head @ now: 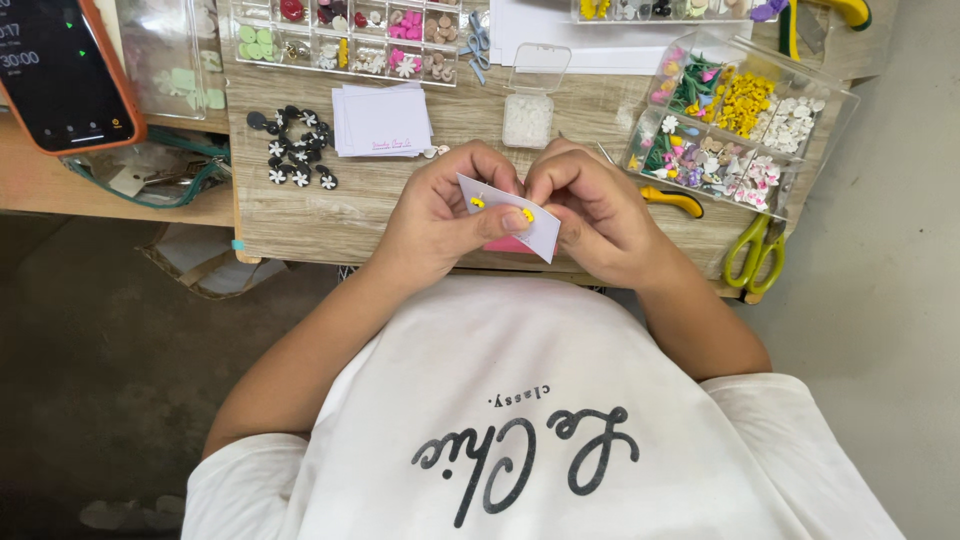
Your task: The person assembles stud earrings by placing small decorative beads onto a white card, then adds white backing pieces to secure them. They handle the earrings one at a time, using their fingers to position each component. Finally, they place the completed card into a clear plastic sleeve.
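My left hand point(440, 215) and my right hand point(595, 215) meet over the front edge of a wooden table point(300, 215). Together they pinch a small pale card point(535, 228) that carries two tiny yellow earrings point(478, 202). My left thumb lies across the card's face. My right fingers curl behind its upper edge. A pink piece point(505, 244) peeks out under the card.
Black and white flower pieces point(295, 150) and a stack of pale cards point(383, 120) lie at the left. A small clear box point(527, 112) sits behind my hands. Compartment trays of colourful beads point(735, 120) stand right. Green scissors point(757, 250), yellow-handled pliers point(672, 200), a phone point(60, 70).
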